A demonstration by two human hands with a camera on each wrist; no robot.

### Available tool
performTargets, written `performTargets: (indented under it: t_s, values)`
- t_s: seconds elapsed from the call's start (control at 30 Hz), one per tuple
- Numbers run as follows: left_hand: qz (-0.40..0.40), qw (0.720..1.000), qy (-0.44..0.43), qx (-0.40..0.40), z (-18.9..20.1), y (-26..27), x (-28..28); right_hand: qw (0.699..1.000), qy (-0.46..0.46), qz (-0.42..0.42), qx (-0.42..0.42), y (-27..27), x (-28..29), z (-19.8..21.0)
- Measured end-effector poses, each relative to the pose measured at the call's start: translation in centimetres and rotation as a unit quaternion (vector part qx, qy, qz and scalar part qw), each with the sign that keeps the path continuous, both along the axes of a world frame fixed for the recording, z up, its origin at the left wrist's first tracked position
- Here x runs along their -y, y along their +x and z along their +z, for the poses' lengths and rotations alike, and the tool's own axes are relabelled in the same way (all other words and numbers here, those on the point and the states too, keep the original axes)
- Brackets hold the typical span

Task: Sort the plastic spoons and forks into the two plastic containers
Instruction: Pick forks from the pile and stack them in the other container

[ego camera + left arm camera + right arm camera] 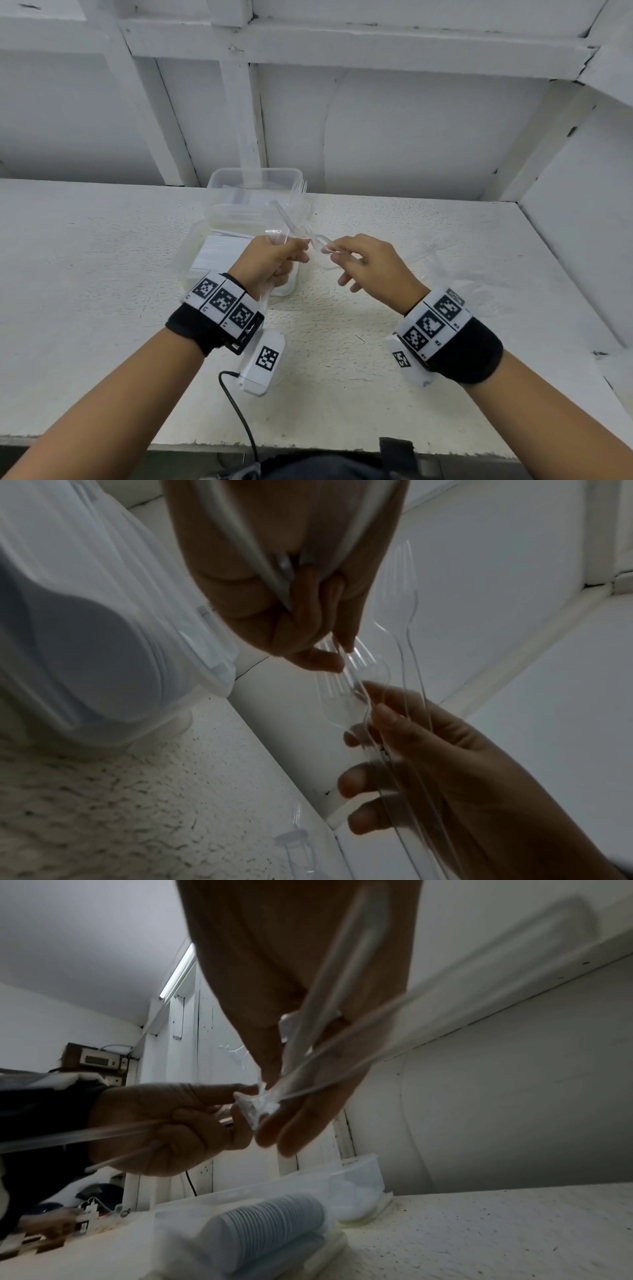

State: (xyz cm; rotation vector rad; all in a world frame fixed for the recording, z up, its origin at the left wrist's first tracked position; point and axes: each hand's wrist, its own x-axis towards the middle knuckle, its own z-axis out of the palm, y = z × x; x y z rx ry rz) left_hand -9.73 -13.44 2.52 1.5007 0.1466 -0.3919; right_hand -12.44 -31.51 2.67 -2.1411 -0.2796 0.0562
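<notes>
Both hands meet above the white table in front of two clear containers. My left hand [297,254] grips a bundle of clear plastic cutlery [284,222]; its handles run back past the wrist [274,569]. My right hand [337,250] pinches clear plastic forks [397,593], their tines towards the left hand and their handles crossing the palm [318,1031]. The two bundles touch at the fingertips. The near container [191,246] holds a stack of white spoons [274,1223]. Clear forks [299,192] stand in the far container [219,178].
Loose clear cutlery [436,263] lies on the table to the right of my hands, and one piece [296,840] shows in the left wrist view. A white wall with beams [239,102] stands close behind the containers. The table's front edge [308,447] runs under my forearms.
</notes>
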Motion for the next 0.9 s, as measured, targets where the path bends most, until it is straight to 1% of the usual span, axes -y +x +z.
performTargets:
  t_s: [0.1, 0.17, 0.3, 0.4, 0.53, 0.63, 0.73, 0.9]
  values:
    - [0.019, 1.000, -0.016, 0.007, -0.1, 0.0, -0.1, 0.998, 0.017, 0.005, -0.055, -0.3, 0.1, 0.3]
    - [0.029, 0.999, -0.028, 0.013, 0.0, 0.1, -0.3, 0.997, 0.022, 0.007, -0.070, -0.5, 0.2, 0.2]
    - [0.019, 0.999, -0.031, 0.025, 0.0, 0.0, 0.0, 0.998, 0.027, 0.003, -0.058, -0.8, -0.3, -0.2]
    - [0.031, 0.998, -0.047, 0.019, -0.3, -0.2, 0.6, 0.996, 0.049, 0.008, -0.077, -1.0, -0.7, -0.4]
    - [0.041, 0.996, -0.078, 0.000, -0.4, -0.3, 1.1, 0.998, 0.018, 0.021, -0.058, -0.9, -0.8, -0.7]
    - [0.003, 0.998, -0.057, 0.000, -0.1, -0.6, 1.2, 0.999, 0.022, 0.005, -0.050, -0.7, -0.6, -0.6]
    - [-0.046, 0.999, -0.026, 0.014, 0.1, -0.9, 1.4, 0.999, -0.001, 0.006, -0.033, -0.7, -0.7, -0.5]
    - [-0.042, 0.999, -0.011, 0.028, 0.1, -0.9, 1.5, 0.999, -0.025, 0.012, -0.027, -0.9, -0.7, -0.5]
